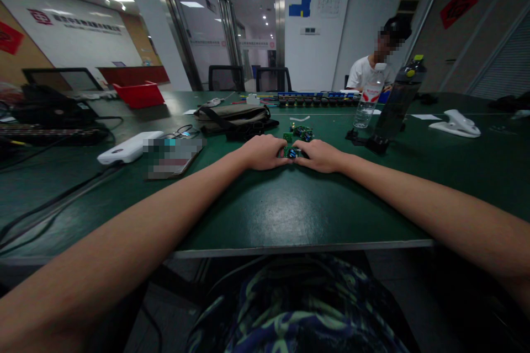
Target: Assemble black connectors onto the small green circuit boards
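Observation:
Between my two hands is a small green circuit board (292,153) with blue parts on it. My left hand (265,151) grips its left side, fingers curled and thumb pressed in. From the other side, my right hand (318,155) pinches the same board with its thumb and fingers. Parts of the board are covered by the fingers. Just beyond my hands lie more green circuit boards (304,132) with small components, on the dark green table (290,209).
Left of my hands are a bag (232,118), a phone-like slab (176,158) and a white device (130,147). To the right stand a clear bottle (365,105), a dark bottle (395,105) and a white object (457,124). A person (370,73) sits across the table.

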A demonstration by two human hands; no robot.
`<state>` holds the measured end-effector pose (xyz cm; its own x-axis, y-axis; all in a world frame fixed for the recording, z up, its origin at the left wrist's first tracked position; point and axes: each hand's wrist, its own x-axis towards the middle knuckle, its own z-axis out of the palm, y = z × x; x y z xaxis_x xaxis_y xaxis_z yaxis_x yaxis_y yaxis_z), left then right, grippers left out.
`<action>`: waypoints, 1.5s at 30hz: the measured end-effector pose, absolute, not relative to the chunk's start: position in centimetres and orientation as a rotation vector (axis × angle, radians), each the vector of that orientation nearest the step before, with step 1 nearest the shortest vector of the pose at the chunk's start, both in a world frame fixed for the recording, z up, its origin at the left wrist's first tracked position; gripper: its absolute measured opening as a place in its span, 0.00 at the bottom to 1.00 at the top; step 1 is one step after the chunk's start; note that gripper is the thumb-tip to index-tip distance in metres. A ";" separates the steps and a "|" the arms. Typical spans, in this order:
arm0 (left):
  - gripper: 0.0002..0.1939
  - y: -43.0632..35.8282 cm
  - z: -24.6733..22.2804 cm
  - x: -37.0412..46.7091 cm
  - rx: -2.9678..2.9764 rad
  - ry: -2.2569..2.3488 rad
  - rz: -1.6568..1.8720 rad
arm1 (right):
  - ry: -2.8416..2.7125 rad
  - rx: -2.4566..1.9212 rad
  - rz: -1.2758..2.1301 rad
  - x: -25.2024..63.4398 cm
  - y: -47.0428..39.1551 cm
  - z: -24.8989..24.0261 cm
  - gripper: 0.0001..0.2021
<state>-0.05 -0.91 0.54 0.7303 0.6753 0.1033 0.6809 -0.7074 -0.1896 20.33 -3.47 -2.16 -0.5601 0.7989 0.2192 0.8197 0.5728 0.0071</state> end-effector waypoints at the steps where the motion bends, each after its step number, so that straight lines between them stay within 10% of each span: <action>1: 0.20 -0.9 0.5 -0.1 -2.720 -1.079 -0.045 | -2.611 -1.360 -0.161 20.3 -3.5 -2.2 0.18; 30: 0.19 -0.1 0.3 -0.5 -2.876 -0.783 -0.622 | -2.515 -1.587 -0.220 20.4 -3.2 -2.3 0.23; 45: 0.20 -0.7 0.6 -0.3 -2.693 -1.007 -0.338 | -2.374 -1.307 -0.197 20.2 -3.5 -2.1 0.14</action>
<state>-0.31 -0.66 0.56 0.7348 0.6088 0.2992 0.6660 -0.7313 -0.1475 20.24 -3.47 -2.14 -0.4688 0.7734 0.4267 0.8333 0.5475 -0.0768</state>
